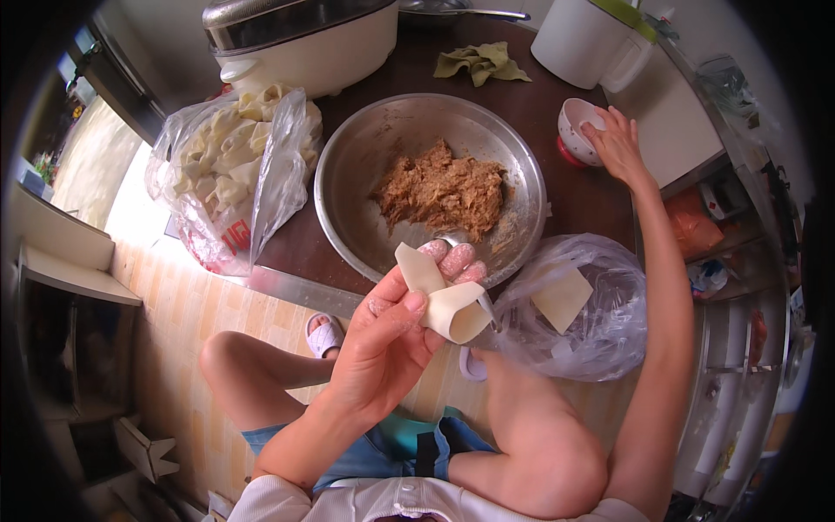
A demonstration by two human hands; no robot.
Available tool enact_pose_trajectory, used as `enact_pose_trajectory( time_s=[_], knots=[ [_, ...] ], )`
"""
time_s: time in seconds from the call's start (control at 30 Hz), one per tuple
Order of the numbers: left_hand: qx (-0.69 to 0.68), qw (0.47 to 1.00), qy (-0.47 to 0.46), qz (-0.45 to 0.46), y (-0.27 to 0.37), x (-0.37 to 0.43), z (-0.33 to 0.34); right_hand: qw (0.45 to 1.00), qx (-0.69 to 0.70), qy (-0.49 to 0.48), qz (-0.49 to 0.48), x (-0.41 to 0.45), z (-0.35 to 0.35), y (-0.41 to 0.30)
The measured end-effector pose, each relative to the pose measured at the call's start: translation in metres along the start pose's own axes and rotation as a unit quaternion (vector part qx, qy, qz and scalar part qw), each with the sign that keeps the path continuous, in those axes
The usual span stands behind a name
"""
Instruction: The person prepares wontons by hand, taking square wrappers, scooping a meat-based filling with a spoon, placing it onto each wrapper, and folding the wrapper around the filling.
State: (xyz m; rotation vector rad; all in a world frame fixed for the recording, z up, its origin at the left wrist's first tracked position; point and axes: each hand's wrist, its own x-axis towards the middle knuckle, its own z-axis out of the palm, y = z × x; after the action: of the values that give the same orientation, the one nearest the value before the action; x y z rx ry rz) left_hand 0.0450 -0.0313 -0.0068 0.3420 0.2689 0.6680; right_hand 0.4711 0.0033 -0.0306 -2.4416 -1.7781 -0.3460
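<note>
My left hand [398,326] holds a folded wonton wrapper [460,316], its pale dough curled into a loop with one corner sticking up. Flour whitens the fingertips. A metal utensil [488,312], partly hidden, shows beside the wrapper. Beyond this hand, a wide steel basin [339,196] contains a mound of brown minced filling [443,189]. My right hand [616,147] reaches out to a small white bowl [577,124] on a red base, one digit inside the rim and the other fingers spread outside. What the bowl contains cannot be made out.
At left, a clear plastic bag [280,189] bulges with folded wontons [228,163]. An open plastic bag [607,339] with a square wrapper [562,297] lies near my right arm. Behind stand a white electric cooker [313,62], a green cloth [483,62] and a white pitcher [577,46].
</note>
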Motion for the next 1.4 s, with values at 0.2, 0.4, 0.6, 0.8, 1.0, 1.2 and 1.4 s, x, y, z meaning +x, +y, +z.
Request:
enact_pose_trajectory(
  time_s=[0.2, 0.4, 0.6, 0.8, 1.0, 1.2, 1.4],
  knots=[
    [0.018, 0.999, -0.041, 0.003, 0.000, 0.003, -0.004, 0.988, -0.095, -0.079, 0.088, -0.008, -0.010, -0.012],
    [0.037, 0.996, -0.078, 0.013, 0.000, 0.000, -0.013, 0.901, 0.276, 0.090, -0.323, -0.094, -0.112, -0.161],
    [0.074, 0.989, -0.128, 0.006, 0.000, -0.006, -0.004, 0.881, 0.217, 0.138, -0.397, -0.132, -0.117, -0.212],
    [0.101, 0.988, -0.116, -0.007, -0.001, -0.011, -0.012, 0.859, 0.190, 0.246, -0.407, -0.139, -0.109, -0.218],
    [0.248, 0.964, -0.034, 0.093, -0.008, -0.013, -0.012, 0.885, 0.205, 0.197, -0.369, -0.143, -0.120, -0.223],
    [0.401, 0.886, -0.123, 0.196, -0.006, -0.015, -0.010, 0.927, 0.193, 0.120, -0.297, -0.137, -0.136, -0.219],
    [0.437, 0.862, -0.153, 0.204, -0.010, -0.011, -0.011, 0.912, 0.272, 0.128, -0.280, -0.134, -0.130, -0.221]
  ],
)
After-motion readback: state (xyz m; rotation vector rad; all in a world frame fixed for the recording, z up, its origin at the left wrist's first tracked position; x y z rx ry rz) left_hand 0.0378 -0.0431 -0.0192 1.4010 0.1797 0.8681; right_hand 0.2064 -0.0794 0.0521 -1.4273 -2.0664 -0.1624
